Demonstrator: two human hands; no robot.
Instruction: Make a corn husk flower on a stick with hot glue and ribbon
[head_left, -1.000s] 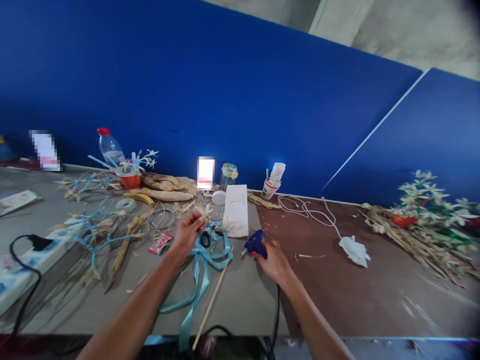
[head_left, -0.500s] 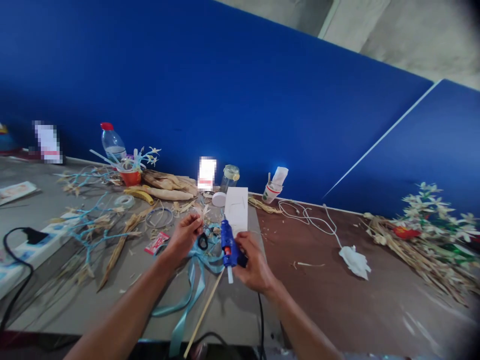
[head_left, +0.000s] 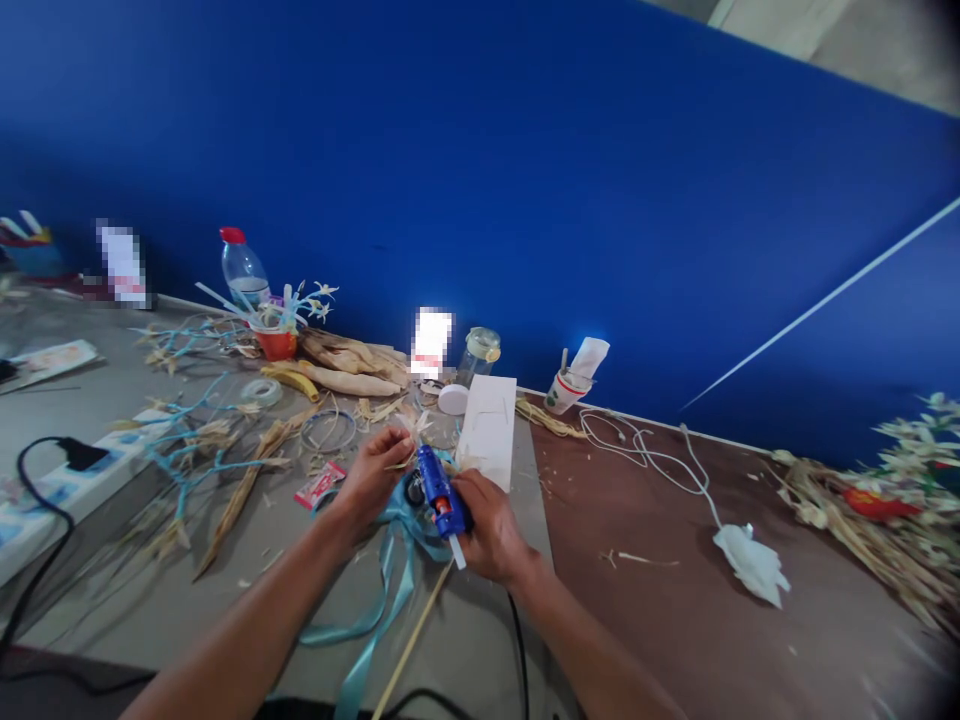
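My right hand (head_left: 491, 522) is wrapped round a blue hot glue gun (head_left: 442, 495), with a white glue stick poking out of its rear. The gun's nozzle points up and left, close to the fingertips of my left hand (head_left: 381, 465). Those fingers are pinched on a small pale piece of dried husk (head_left: 418, 424), its exact shape too small to make out. Beneath both hands lies a light blue ribbon (head_left: 397, 570) with long loose tails. A thin wooden stick (head_left: 412, 640) runs from under the gun toward the front edge.
A white box (head_left: 487, 430) lies beyond my right hand, near a glass jar (head_left: 478, 355). Blue-stemmed husk flowers (head_left: 184, 470) and a power strip (head_left: 82, 490) are at left. Dried husks (head_left: 352, 360), a red cup (head_left: 276, 343) and a white cable (head_left: 637, 460) sit further back.
The glue gun has tilted and moved left, bringing its nozzle near my left fingertips. My left hand keeps its pinch. The camera view has turned slightly.
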